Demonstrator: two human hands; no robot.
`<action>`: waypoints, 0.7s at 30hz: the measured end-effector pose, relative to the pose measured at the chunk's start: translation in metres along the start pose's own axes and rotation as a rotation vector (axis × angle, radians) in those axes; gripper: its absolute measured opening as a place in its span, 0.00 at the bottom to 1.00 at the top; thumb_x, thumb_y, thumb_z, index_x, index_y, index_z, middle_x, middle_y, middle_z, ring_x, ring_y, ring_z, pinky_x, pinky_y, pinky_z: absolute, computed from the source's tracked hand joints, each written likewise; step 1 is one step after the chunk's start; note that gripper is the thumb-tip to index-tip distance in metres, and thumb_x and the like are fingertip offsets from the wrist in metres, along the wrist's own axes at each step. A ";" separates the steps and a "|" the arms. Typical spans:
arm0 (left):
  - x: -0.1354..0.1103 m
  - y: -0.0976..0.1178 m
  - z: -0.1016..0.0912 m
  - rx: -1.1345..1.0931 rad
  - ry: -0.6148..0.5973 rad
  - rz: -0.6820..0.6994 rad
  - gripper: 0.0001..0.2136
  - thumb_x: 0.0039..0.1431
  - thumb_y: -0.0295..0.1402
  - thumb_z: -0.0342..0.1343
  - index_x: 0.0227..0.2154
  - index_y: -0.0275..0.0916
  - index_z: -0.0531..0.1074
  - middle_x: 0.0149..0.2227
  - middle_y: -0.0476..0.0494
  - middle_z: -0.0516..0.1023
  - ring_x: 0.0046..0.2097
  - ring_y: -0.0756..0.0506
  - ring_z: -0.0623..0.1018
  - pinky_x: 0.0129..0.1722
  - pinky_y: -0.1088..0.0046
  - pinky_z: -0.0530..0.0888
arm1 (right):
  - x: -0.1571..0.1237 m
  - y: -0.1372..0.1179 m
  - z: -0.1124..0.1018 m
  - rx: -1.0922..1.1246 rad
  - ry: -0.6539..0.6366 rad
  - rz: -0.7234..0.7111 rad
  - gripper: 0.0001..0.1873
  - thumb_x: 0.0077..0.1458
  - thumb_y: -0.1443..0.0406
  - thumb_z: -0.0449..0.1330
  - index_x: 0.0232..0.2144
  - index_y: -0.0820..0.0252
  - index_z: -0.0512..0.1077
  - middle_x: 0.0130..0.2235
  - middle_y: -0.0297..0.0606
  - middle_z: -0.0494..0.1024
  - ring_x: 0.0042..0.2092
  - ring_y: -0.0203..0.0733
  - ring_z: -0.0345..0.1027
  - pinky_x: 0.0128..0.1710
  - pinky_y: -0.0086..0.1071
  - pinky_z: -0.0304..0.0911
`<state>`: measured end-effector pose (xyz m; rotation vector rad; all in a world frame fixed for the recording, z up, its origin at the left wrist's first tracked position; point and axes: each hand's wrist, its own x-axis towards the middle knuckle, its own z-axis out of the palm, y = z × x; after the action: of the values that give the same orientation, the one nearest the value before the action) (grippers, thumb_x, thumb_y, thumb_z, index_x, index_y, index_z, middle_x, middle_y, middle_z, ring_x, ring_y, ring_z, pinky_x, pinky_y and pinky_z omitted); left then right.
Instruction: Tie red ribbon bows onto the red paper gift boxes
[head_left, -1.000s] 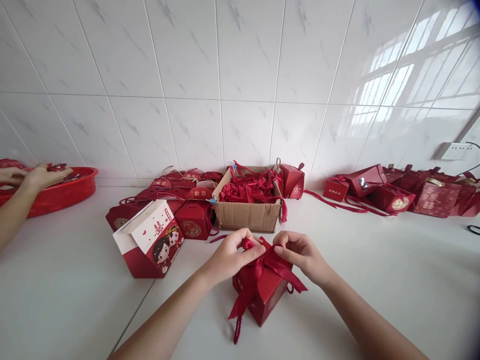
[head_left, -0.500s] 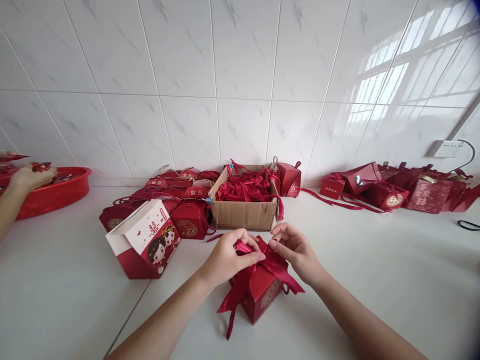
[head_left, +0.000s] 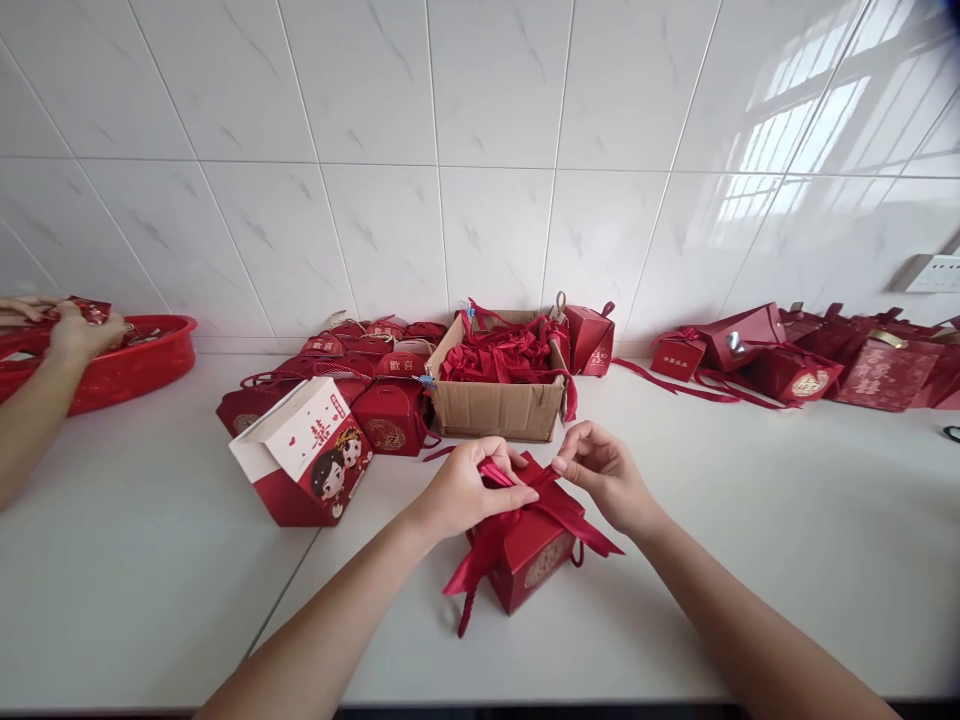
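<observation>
A red gift box [head_left: 525, 565] with a gold round emblem stands on the white table in front of me. Across its top lies a shiny red ribbon [head_left: 574, 522], with a tail hanging down on each side. My left hand [head_left: 474, 490] pinches looped ribbon over the box top. With thumb and forefinger, my right hand [head_left: 604, 475] holds another bit of the same ribbon at the box's right rear. A twisted red cord [head_left: 466, 612] hangs off the box's left side. The knot is partly hidden behind my left fingers.
Behind the gift box stands a cardboard box [head_left: 495, 410] full of red ribbons. A white-and-red box [head_left: 307, 465] with cartoon figures is at left, before several red boxes [head_left: 390, 415]. More boxes [head_left: 795, 375] lie at right. Far left, a person's hands [head_left: 82, 330] work over a red basin [head_left: 165, 358].
The view has tilted down and shifted slightly left. My right hand has drawn a bit of ribbon slightly outward, away from my left hand. The other person's hands have shifted over the basin.
</observation>
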<state>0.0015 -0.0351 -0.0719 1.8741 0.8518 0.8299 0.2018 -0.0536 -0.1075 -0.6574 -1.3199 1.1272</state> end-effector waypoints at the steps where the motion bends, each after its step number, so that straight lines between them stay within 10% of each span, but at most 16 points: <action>1: 0.000 0.001 -0.001 -0.005 -0.004 -0.004 0.17 0.43 0.36 0.67 0.20 0.38 0.61 0.38 0.43 0.77 0.45 0.42 0.76 0.43 0.68 0.70 | 0.000 0.000 -0.001 0.008 -0.004 -0.001 0.12 0.49 0.63 0.67 0.29 0.58 0.66 0.24 0.28 0.70 0.26 0.30 0.59 0.27 0.26 0.56; 21: 0.003 0.002 -0.001 0.007 -0.136 0.060 0.24 0.44 0.33 0.64 0.17 0.41 0.48 0.25 0.50 0.66 0.48 0.39 0.75 0.39 0.69 0.70 | 0.006 0.008 -0.002 -0.054 0.065 -0.016 0.17 0.42 0.58 0.70 0.23 0.57 0.66 0.22 0.28 0.71 0.25 0.32 0.63 0.27 0.29 0.61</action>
<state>0.0032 -0.0332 -0.0689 1.9463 0.7186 0.7277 0.2011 -0.0444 -0.1125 -0.7160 -1.3014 1.0525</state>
